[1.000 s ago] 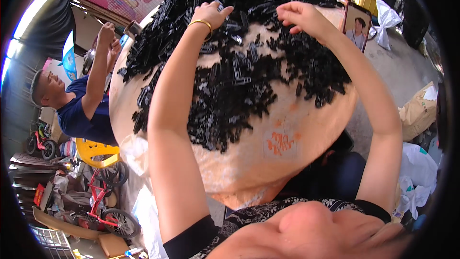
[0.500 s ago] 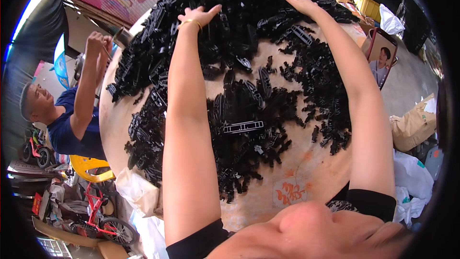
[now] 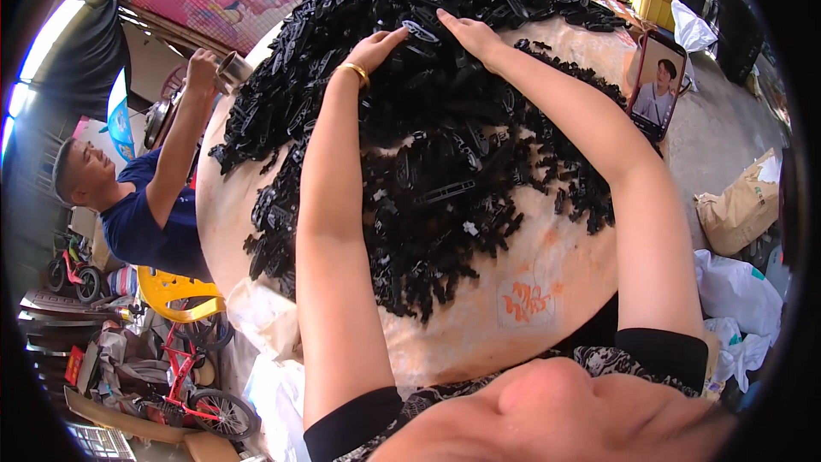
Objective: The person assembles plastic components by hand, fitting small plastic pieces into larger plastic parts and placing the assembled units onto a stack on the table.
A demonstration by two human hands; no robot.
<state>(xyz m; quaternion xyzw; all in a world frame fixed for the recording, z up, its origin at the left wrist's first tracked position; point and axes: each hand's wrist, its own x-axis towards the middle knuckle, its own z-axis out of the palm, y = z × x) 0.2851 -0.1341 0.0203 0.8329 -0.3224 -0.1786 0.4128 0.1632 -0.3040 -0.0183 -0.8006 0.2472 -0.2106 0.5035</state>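
Heaps of small black plastic pieces (image 3: 445,141), some long with openwork frames, cover much of a round pale tabletop (image 3: 445,346). Both my arms reach across to the far part of the heap. My left hand (image 3: 378,50), with a gold bangle at the wrist, lies against the pieces with its fingers stretched toward the right. Facing it across a narrow gap, my right hand (image 3: 472,36) rests on the pile, fingers extended. Pieces lie between the two hands. Neither hand visibly grips one, though some fingertips are partly hidden in the heap.
A phone (image 3: 657,90) stands at the table's right side. Beyond the left edge, a person in a dark blue shirt (image 3: 162,222) holds a metal cup (image 3: 231,73). A yellow chair (image 3: 175,291) and red bicycle (image 3: 180,376) are left; a paper sack (image 3: 740,205) is right.
My hands have drawn together from wide apart, the left going right and slightly nearer, the right going left. Pieces have shifted between them. The head view has also moved a little.
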